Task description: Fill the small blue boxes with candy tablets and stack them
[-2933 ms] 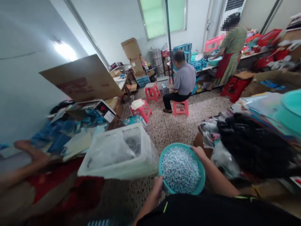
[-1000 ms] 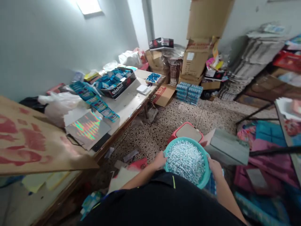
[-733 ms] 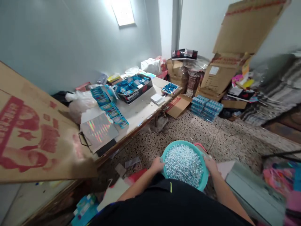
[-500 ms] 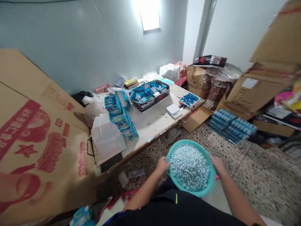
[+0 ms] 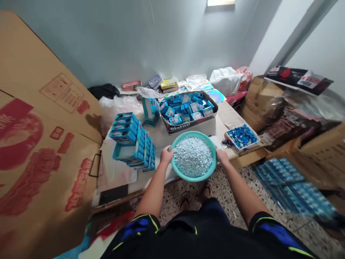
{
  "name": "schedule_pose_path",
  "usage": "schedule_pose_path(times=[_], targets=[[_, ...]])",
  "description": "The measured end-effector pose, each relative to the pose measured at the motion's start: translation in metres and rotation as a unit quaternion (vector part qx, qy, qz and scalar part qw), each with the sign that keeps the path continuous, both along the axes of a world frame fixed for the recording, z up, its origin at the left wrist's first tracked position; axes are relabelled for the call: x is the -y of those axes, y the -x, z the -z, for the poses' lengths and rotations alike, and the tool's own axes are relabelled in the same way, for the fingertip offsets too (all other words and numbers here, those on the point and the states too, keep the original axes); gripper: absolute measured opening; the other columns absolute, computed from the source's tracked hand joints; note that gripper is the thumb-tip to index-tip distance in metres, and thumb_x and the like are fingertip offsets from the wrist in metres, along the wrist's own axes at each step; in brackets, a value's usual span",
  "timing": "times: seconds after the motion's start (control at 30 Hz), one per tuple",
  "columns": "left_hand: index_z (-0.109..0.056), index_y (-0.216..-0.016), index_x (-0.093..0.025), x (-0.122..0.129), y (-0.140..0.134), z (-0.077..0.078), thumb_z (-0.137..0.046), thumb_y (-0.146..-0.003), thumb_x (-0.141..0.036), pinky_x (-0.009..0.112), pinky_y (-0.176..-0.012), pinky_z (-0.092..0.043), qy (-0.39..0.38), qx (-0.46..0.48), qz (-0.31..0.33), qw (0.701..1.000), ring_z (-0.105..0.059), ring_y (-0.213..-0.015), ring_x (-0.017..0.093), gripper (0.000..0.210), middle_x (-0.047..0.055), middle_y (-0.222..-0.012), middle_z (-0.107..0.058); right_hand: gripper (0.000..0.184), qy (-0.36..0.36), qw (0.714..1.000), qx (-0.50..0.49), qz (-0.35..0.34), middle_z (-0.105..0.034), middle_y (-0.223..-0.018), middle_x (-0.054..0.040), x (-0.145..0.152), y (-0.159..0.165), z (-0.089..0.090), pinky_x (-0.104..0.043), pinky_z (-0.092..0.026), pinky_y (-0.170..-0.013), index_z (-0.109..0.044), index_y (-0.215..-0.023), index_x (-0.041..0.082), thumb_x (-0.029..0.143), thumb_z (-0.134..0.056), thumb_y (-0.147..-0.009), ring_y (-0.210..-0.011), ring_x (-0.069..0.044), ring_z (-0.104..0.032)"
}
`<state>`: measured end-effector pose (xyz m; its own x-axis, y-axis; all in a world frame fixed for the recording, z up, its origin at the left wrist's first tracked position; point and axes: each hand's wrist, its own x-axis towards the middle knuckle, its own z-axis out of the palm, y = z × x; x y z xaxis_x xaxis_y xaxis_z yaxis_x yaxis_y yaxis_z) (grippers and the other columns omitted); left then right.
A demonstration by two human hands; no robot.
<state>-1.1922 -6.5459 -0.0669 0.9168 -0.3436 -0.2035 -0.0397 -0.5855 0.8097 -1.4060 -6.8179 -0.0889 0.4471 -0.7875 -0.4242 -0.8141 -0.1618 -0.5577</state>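
A round turquoise basin [image 5: 194, 178] hangs level over the front edge of the table, held at both sides. Inside it lies a heap of small pale blue-white pellets [image 5: 192, 156]. My left hand [image 5: 167, 155] is closed round the basin's left rim, thumb on top. On the opposite rim my right hand [image 5: 222, 157] is closed too, its fingertips partly hidden. Just behind the basin stands a dark tray [image 5: 185, 126] full of small blue boxes [image 5: 185, 104]. A white flat device [image 5: 215, 141] is partly covered by the basin's right side.
Stacked blue cartons [image 5: 132, 144] stand left on the table [image 5: 167, 138]. A shallow tray of blue caps [image 5: 242, 136] sits at its right end. A tall cardboard box [image 5: 48, 144] flanks the left. Bundled blue packs [image 5: 293, 187] lie on the right floor.
The basin has moved from beside the table, over the floor, to above the table's front edge. Both hands have kept their grip on it. The view has turned toward the table.
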Motion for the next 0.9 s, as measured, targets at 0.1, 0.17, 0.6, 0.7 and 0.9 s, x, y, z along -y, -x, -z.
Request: schedule_pose_path(times=[0.1, 0.17, 0.6, 0.7, 0.9], targets=[[-0.072, -0.122, -0.014, 0.021, -0.021, 0.023, -0.073, -0.1, -0.032, 0.054, -0.113, -0.053, 0.0, 0.025, -0.109, 0.994, -0.068, -0.126, 0.028, 0.028, 0.012, -0.133, -0.072, 0.034, -0.013, 0.999, -0.006, -0.035, -0.071, -0.125, -0.0095, 0.017, -0.053, 0.018, -0.042, -0.062, -0.096, -0.069, -0.124, 0.017, 0.044, -0.065, -0.104, -0.108, -0.02, -0.071], [-0.072, -0.124, -0.014, 0.028, -0.026, 0.037, -0.073, -0.099, -0.029, 0.055, -0.115, -0.052, -0.006, 0.039, -0.167, 0.985, -0.067, -0.129, 0.028, 0.029, 0.013, -0.135, -0.072, 0.033, -0.017, 0.999, -0.003, -0.05, -0.073, -0.12, -0.0084, 0.026, -0.078, 0.031, -0.041, -0.062, -0.095, -0.07, -0.118, 0.017, 0.046, -0.064, -0.104, -0.105, -0.019, -0.071], [-0.069, -0.139, -0.007, 0.037, -0.009, 0.05, -0.059, -0.098, -0.015, 0.033, -0.124, -0.042, -0.024, 0.016, -0.227, 0.974, -0.059, -0.143, 0.027, 0.043, 0.018, -0.148, -0.067, 0.062, 0.049, 0.992, 0.006, -0.116, -0.078, -0.108, -0.0171, 0.042, -0.09, 0.042, -0.029, -0.042, -0.074, -0.071, -0.107, 0.013, 0.057, -0.028, -0.107, -0.091, -0.025, -0.066], [-0.07, -0.134, -0.013, 0.037, -0.006, 0.061, -0.065, -0.101, -0.02, 0.047, -0.122, -0.047, -0.021, 0.026, -0.214, 0.976, -0.063, -0.138, 0.027, 0.034, 0.016, -0.144, -0.069, 0.063, 0.062, 0.992, 0.001, -0.112, -0.077, -0.105, -0.0232, 0.044, -0.086, 0.045, -0.033, -0.041, -0.073, -0.074, -0.107, 0.008, 0.058, -0.034, -0.103, -0.088, -0.028, -0.066], [-0.068, -0.133, -0.015, 0.024, 0.009, 0.069, -0.069, -0.101, -0.024, 0.051, -0.115, -0.052, -0.011, 0.073, -0.174, 0.982, -0.066, -0.129, 0.028, 0.033, 0.015, -0.138, -0.07, 0.068, 0.077, 0.991, 0.016, -0.105, -0.073, -0.119, -0.0357, 0.045, -0.093, 0.055, -0.039, -0.045, -0.081, -0.076, -0.112, -0.003, 0.055, -0.042, -0.102, -0.108, -0.04, -0.07]])
